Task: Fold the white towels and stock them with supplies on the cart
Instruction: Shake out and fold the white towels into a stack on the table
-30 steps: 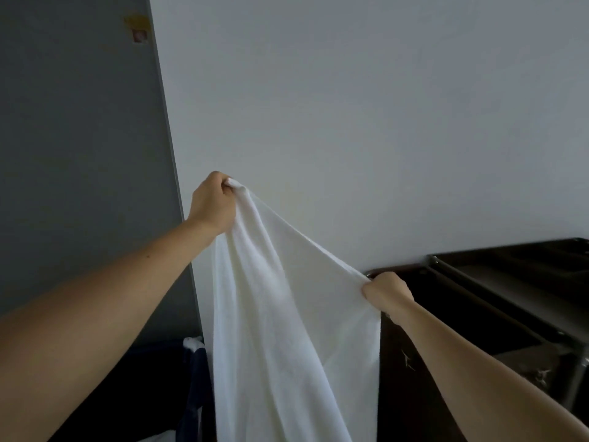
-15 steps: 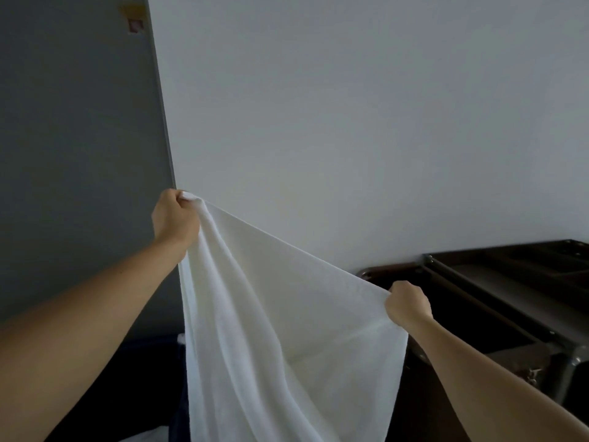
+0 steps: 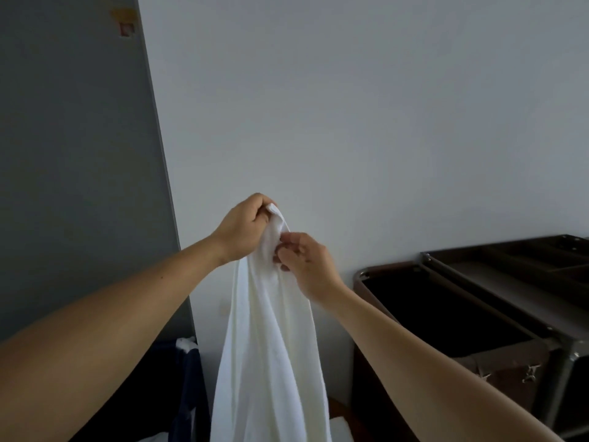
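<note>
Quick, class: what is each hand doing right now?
Left hand: grips the white towel at its top.
Right hand: pinches the same towel just below.

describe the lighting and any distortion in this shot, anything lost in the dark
Head view: dim, flat light, no glare or hard shadows on the wall; wide-angle bend makes the edge of the grey panel lean; the towel shows only faint folds where the left hand and right hand grip it; the bin of the cart is near black inside, detail lost.
</note>
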Tool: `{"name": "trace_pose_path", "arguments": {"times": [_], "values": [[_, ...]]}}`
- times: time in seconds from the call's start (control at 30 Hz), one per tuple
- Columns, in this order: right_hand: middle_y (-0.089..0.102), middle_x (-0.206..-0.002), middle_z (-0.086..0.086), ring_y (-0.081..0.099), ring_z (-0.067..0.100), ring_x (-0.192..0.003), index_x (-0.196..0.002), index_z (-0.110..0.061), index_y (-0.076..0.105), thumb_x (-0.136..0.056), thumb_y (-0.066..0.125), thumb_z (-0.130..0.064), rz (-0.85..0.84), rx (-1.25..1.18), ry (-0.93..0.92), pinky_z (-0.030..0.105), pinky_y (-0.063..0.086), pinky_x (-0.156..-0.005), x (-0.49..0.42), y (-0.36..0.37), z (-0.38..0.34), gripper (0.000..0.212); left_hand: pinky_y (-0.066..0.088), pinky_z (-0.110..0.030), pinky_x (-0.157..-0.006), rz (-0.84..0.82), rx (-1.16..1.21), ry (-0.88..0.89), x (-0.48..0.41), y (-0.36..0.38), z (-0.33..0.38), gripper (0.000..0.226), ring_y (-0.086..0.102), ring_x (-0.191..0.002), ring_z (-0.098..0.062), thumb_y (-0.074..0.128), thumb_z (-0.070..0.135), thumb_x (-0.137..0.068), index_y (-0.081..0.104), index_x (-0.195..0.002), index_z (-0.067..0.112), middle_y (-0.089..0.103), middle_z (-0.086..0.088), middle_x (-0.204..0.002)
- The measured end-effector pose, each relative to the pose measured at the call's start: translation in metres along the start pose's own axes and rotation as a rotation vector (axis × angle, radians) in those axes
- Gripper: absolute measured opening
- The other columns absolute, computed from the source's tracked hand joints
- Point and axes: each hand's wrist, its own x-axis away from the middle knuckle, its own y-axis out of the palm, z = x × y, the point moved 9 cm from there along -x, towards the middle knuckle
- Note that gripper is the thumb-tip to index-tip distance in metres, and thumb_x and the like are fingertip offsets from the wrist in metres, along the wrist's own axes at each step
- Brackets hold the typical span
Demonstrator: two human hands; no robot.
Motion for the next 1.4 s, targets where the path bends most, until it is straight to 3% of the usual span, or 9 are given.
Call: {"name": "trace_pose_path", "arguments": {"times": [0.27,0.4,0.47,0.53,0.8,1.07,1.2,1.3,1.4], "values": [[0.061,-0.083,0.004,0.061,0.021,-0.082,-0.086,-0.011,0.058,-0.072,0.070,-0.010,-0.292,-0.455,0.240,0.030,0.048,-0.072,0.006,0.013,0.010,0.019,0.043,-0.008,-0.075,-0.087,0.022,0.039,0.014,0.003,0.007,0.022,0.060,-0.094,0.001,0.039,0.012,-0.105,0.061,-0.106,0.015,0.066,0.011,-0.103],[0.059,-0.101,0.016,0.057,0.030,-0.095,-0.114,0.000,0.060,-0.072,0.063,-0.009,-0.417,-0.577,0.284,0.040,0.045,-0.082,0.012,0.021,0.004,0.043,0.047,-0.012,-0.077,-0.129,0.052,0.051,0.018,0.010,0.013,0.022,0.060,-0.092,0.000,0.040,0.013,-0.105,0.061,-0.104,0.017,0.067,0.011,-0.102],[0.060,-0.091,0.014,0.059,0.027,-0.083,-0.098,-0.003,0.061,-0.067,0.071,-0.013,-0.359,-0.605,0.291,0.035,0.046,-0.073,0.011,0.013,0.006,0.035,0.044,-0.008,-0.074,-0.104,0.060,0.048,0.017,0.005,0.012,0.021,0.059,-0.089,0.004,0.041,0.014,-0.105,0.062,-0.102,0.019,0.066,0.014,-0.099],[0.061,-0.083,0.010,0.060,0.022,-0.073,-0.081,-0.011,0.062,-0.065,0.075,-0.013,-0.269,-0.566,0.312,0.030,0.047,-0.065,0.010,-0.001,0.015,0.020,0.042,-0.005,-0.072,-0.089,0.049,0.037,0.017,-0.001,0.009,0.021,0.058,-0.088,0.006,0.042,0.015,-0.105,0.062,-0.101,0.022,0.066,0.015,-0.098],[0.072,-0.096,0.015,0.071,0.025,-0.081,-0.094,-0.006,0.066,-0.082,0.074,-0.007,-0.179,-0.372,0.416,0.033,0.058,-0.069,0.027,-0.042,0.057,0.014,0.036,0.000,-0.065,0.090,-0.072,-0.036,0.015,-0.036,-0.016,0.020,0.055,-0.083,0.006,0.042,0.012,-0.104,0.059,-0.102,0.023,0.060,0.018,-0.094],[0.074,-0.098,0.006,0.072,0.019,-0.088,-0.098,-0.014,0.078,-0.082,0.068,-0.011,-0.583,-0.379,0.339,0.029,0.058,-0.074,0.020,-0.012,-0.005,0.018,0.036,-0.007,-0.066,0.183,-0.017,-0.126,0.008,-0.039,-0.028,0.020,0.054,-0.089,0.003,0.042,0.017,-0.103,0.062,-0.102,0.023,0.060,0.021,-0.098],[0.073,-0.111,0.010,0.071,0.025,-0.099,-0.111,-0.010,0.073,-0.077,0.072,-0.004,-0.777,-0.158,0.543,0.041,0.057,-0.091,0.069,0.017,0.066,0.034,0.034,-0.012,-0.065,0.431,-0.057,-0.186,0.000,-0.079,-0.041,0.026,0.052,-0.096,-0.008,0.041,0.015,-0.099,0.065,-0.111,0.018,0.060,0.012,-0.107],[0.073,-0.111,0.011,0.069,0.030,-0.104,-0.114,-0.003,0.069,-0.064,0.071,-0.007,-0.682,0.072,0.703,0.039,0.056,-0.092,0.103,0.004,0.125,0.049,0.031,-0.011,-0.062,0.482,-0.075,-0.258,0.000,-0.101,-0.068,0.027,0.051,-0.095,-0.011,0.040,0.017,-0.099,0.064,-0.112,0.017,0.058,0.009,-0.107],[0.065,-0.068,0.004,0.060,0.025,-0.074,-0.064,-0.009,0.069,-0.049,0.061,-0.008,-0.339,0.098,0.632,0.025,0.048,-0.061,0.078,-0.037,0.127,0.017,0.032,-0.015,-0.059,0.495,-0.117,-0.341,0.012,-0.108,-0.098,0.026,0.052,-0.091,-0.014,0.040,0.017,-0.099,0.064,-0.108,0.017,0.058,0.007,-0.104]]}}
